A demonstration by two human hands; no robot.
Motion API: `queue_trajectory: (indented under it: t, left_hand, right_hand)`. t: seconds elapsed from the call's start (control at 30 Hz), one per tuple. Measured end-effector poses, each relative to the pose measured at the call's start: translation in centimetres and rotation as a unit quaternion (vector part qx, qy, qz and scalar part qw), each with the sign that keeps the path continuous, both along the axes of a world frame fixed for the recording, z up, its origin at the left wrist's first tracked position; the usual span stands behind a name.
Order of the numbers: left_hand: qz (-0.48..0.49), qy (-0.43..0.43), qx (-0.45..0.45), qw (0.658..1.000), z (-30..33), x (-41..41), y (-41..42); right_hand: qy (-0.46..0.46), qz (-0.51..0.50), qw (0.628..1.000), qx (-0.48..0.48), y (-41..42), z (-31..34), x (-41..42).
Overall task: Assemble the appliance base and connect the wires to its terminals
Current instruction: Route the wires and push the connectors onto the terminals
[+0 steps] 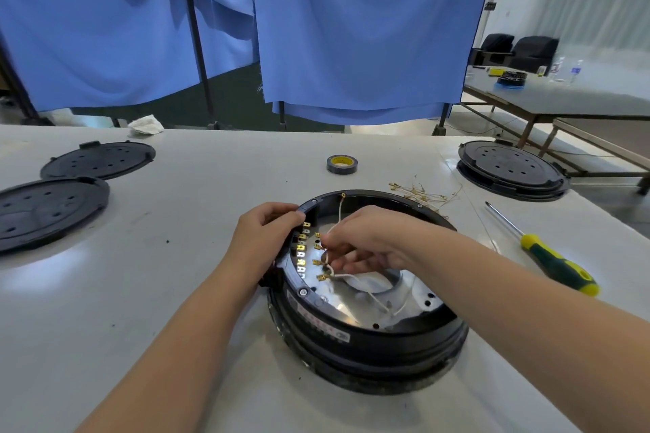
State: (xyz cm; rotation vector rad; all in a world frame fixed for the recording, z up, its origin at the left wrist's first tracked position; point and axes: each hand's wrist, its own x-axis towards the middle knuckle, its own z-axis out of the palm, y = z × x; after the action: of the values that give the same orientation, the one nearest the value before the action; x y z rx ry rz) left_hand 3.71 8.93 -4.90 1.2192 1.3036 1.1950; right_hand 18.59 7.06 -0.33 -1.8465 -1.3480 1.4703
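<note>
A round black appliance base (369, 344) sits open side up on the white table, its silver inner plate (418, 306) showing. A row of brass terminals (302, 250) runs along the inner left wall. My left hand (267, 239) grips the base's left rim. My right hand (365, 239) reaches inside and pinches a white wire (339, 211) near the terminals. Further white wires with brass connectors (322, 277) lie on the plate under my fingers.
Two black perforated covers (98, 160) (45, 207) lie at the left. Another closed base (511, 169) stands at the back right. A tape roll (342, 164), a loose bundle of spare wires (422, 192), a green-yellow screwdriver (552, 262) and a crumpled cloth (146, 125) lie around.
</note>
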Motion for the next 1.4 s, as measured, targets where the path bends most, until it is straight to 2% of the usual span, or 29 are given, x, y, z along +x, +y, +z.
queue_trajectory:
  t: [0.2, 0.4, 0.67, 1.13, 1.4]
  left_hand:
    - [0.014, 0.018, 0.024, 0.999, -0.4, 0.5, -0.1]
    - [0.022, 0.054, 0.057, 0.997, -0.7, 0.9, 0.0]
    - [0.045, 0.198, 0.128, 0.971, -0.6, 0.2, 0.2]
    - [-0.012, 0.193, 0.174, 0.966, -0.8, -0.1, 0.6]
    - [-0.012, 0.202, 0.178, 0.963, -0.9, 0.0, 0.8]
  right_hand:
    - [0.001, -0.004, 1.000, -0.029, 0.7, -0.1, -0.3]
    - [0.014, -0.024, 1.000, -0.007, 1.1, -0.3, 0.0]
    - [0.028, -0.034, 0.999, 0.003, 1.6, -1.0, 0.0]
    - [0.032, -0.015, 0.999, 0.034, 1.2, -1.0, 0.0]
    - [0.051, -0.005, 0.998, 0.025, 1.4, -0.9, -0.4]
